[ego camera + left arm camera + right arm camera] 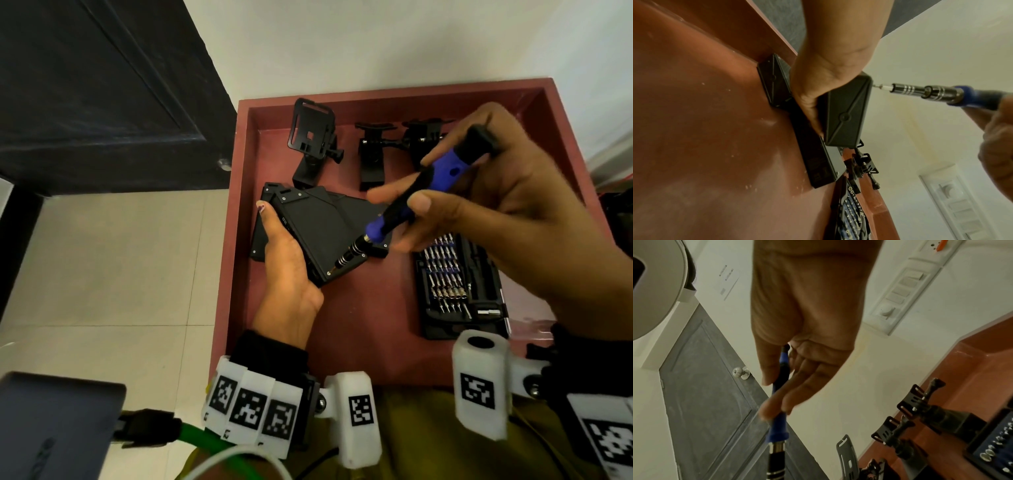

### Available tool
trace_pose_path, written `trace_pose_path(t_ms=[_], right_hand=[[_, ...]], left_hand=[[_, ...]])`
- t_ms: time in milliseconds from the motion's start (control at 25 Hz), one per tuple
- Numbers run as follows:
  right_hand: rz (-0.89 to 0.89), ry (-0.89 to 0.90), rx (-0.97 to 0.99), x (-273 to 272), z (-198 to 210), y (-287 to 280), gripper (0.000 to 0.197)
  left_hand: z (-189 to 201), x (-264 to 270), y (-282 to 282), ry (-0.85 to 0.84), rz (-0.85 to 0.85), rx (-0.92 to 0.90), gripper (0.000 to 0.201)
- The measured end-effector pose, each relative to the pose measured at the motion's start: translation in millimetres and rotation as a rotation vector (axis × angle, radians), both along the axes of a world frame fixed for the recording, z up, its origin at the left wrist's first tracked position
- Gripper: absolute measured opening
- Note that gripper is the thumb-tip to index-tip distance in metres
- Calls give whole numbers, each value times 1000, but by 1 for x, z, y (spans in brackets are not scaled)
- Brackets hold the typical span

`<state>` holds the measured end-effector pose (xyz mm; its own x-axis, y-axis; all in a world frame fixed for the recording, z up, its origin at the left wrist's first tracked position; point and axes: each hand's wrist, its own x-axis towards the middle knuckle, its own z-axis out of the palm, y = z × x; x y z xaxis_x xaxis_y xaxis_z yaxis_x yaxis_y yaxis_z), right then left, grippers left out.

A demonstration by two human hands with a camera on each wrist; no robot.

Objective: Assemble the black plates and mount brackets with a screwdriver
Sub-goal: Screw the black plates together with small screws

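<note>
Bit case (459, 284) beside 3 mount brackets (371, 154)

Home room, likely. Tiled floor (113, 260), grey panelled door (701, 402) with knob (741, 372), wall switch panel (900, 288). Red tray (342, 342) serves as workbench; bit kit (455, 284) inside.

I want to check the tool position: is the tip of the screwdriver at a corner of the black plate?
Yes, the screwdriver tip meets a screw at the corner of the black plate that the left hand holds.
</note>
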<state>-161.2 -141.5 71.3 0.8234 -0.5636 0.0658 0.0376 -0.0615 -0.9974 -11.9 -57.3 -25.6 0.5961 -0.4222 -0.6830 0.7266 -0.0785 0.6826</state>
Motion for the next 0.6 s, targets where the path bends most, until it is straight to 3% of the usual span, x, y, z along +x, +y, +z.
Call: trace_pose_path(t_ms=[280,440,600], right_hand=[[-182,37,-365,0,6,-3,55],[-245,180,-647,2,11,2,37],[-190,277,-674,-1,16,5,26]], left_hand=[[4,-2,1,-3,15,9,69],[4,-2,0,4,11,3,72],[2,-2,-1,7,15,30,74]])
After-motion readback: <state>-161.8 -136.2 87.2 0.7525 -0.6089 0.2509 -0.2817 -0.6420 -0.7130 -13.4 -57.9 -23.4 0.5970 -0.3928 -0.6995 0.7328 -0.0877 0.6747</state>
